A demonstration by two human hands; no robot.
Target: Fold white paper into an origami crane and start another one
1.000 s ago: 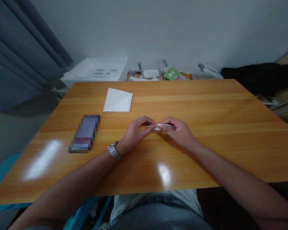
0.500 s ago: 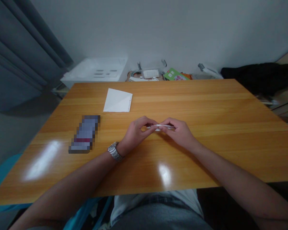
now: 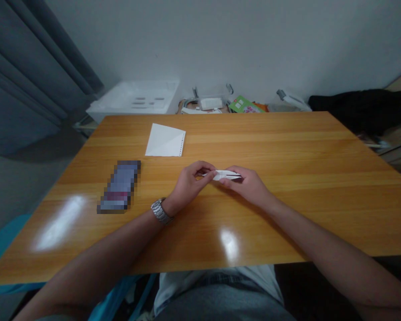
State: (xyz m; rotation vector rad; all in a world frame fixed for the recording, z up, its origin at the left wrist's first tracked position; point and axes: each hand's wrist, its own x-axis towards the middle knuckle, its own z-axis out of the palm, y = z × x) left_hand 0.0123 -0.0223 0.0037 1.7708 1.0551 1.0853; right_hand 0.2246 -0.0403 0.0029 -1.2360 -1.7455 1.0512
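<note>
Over tabletop (image 3: 287, 156), left hand (image 3: 191, 181) and right hand (image 3: 252, 183) both pinching small folded paper (image 3: 227, 174); layers could spring apart or crease skew if either grip slackens

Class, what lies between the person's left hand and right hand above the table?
A white folded paper lies between the left hand and the right hand, touching both. The head view shows this.

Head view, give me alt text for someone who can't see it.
The left hand and right hand hold a small folded white paper between them over a glossy wooden table. A silver watch circles the left wrist; toward the left lie a pixelated, phone-like object and, farther back, a white sheet with holes along one edge.
</note>
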